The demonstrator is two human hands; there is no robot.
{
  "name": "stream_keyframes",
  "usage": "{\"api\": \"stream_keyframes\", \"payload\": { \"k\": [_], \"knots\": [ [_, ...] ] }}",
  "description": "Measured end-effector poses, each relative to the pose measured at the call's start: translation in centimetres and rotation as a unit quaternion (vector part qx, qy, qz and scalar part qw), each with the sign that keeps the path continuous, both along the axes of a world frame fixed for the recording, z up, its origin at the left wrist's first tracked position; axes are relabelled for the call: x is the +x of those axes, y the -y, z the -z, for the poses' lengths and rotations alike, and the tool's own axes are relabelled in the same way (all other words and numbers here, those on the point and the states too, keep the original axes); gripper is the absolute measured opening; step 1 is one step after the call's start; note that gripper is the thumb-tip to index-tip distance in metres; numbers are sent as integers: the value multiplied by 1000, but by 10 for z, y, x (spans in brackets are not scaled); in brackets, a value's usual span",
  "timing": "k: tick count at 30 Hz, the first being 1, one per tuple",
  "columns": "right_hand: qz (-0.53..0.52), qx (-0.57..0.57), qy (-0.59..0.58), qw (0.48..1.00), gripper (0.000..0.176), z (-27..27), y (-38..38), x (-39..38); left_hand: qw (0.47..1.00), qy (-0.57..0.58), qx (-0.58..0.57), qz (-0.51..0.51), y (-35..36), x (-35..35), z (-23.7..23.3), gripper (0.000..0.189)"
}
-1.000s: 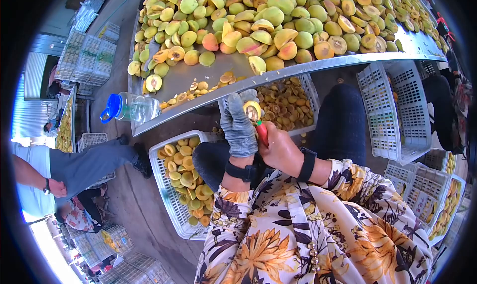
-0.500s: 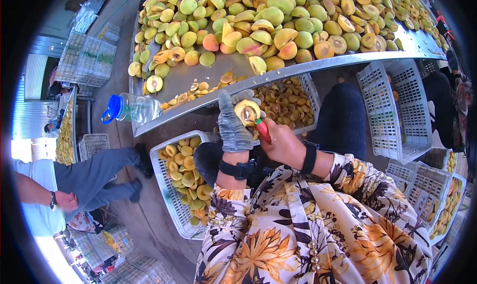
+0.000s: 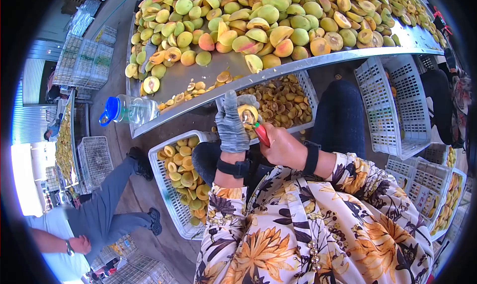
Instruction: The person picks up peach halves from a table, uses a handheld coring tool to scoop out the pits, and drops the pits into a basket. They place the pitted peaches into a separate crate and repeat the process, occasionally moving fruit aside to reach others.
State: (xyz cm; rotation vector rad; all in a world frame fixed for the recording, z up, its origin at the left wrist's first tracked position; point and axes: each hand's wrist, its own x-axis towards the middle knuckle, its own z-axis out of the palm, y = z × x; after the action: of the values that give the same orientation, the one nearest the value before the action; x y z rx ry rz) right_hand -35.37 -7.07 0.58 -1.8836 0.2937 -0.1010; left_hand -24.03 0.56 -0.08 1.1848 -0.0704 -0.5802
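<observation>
the halved fruit (image 3: pixel 245 115) shows yellow flesh around a brown centre, cut face towards the camera, near the metal table's edge (image 3: pixel 308 63). the gloved left hand (image 3: pixel 231 130) is upright, one digit raised, the others partly curled around the fruit. the bare right hand (image 3: pixel 285 146) reaches in from the right, fingers closed around a red-handled tool (image 3: pixel 263 135), its green end beside the fruit.
</observation>
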Motion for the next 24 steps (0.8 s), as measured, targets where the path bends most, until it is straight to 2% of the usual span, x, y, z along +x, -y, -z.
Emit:
{"api": "stream_keyframes", "payload": {
  "k": [2,3,4,6,7,8,9,10,13,15,20,24],
  "knots": [
    [-38,-24,-16,999,21,2,8,3,996,-71,-5,51,-6,8,-4,50],
    [-63,-70,-11,995,21,5,11,4,996,-71,-5,50,-9,13,-1,50],
    [-89,-116,-5,989,21,7,13,5,994,-83,15,76,-12,19,3,40],
    [-106,-129,-8,986,20,6,17,5,990,-64,66,111,-11,19,1,34],
    [-122,-143,-12,982,19,6,18,5,990,-64,67,110,-11,18,2,34],
    [-121,-142,-13,982,19,4,17,6,992,-86,18,95,-10,18,5,35],
    [-94,-93,4,991,19,1,16,7,990,-109,-32,79,-9,16,4,37],
    [-67,-44,20,997,19,-1,14,7,990,-110,-31,78,-7,13,3,37],
    [-12,-40,43,998,21,3,7,6,983,-139,-119,27,0,5,-5,47],
    [-1,-38,44,998,21,6,8,6,985,-134,-97,43,1,5,3,54],
    [24,-34,44,998,21,2,8,5,993,-39,-93,-66,15,-3,10,55],
    [54,-12,36,998,20,1,2,2,995,14,-79,-54,14,-10,9,54]
  ]
}}
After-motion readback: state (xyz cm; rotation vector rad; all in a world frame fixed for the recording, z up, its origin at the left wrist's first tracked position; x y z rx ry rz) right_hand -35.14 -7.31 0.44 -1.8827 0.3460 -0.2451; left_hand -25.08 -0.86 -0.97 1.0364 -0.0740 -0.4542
